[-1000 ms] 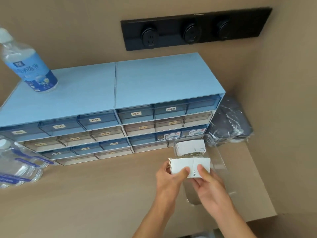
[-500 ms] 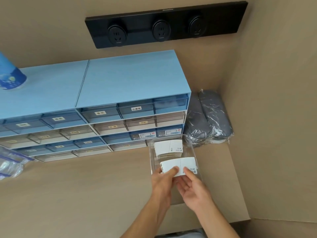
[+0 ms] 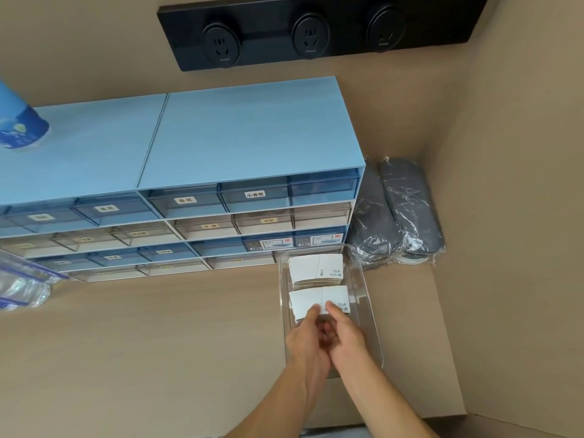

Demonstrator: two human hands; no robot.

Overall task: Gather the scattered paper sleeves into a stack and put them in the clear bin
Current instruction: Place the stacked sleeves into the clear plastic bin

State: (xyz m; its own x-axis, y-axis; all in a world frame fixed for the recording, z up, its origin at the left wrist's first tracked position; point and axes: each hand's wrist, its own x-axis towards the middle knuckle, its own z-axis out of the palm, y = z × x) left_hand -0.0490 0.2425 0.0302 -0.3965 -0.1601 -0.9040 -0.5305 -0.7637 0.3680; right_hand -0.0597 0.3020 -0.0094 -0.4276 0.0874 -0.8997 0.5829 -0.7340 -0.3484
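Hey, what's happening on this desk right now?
A person is tidying paper sleeves into a clear bin on the desk, in front of the blue drawer unit. Both the left hand and the right hand grip a stack of sleeves inside the bin's near half. Another stack already sits at the far end. The held stack is not yet released.

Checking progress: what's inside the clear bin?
Inside the clear bin: one sleeve stack at the back, a second stack held by both hands. The hands hide the front floor.

White sleeves [image 3: 317, 300], blue drawers [image 3: 202, 159]
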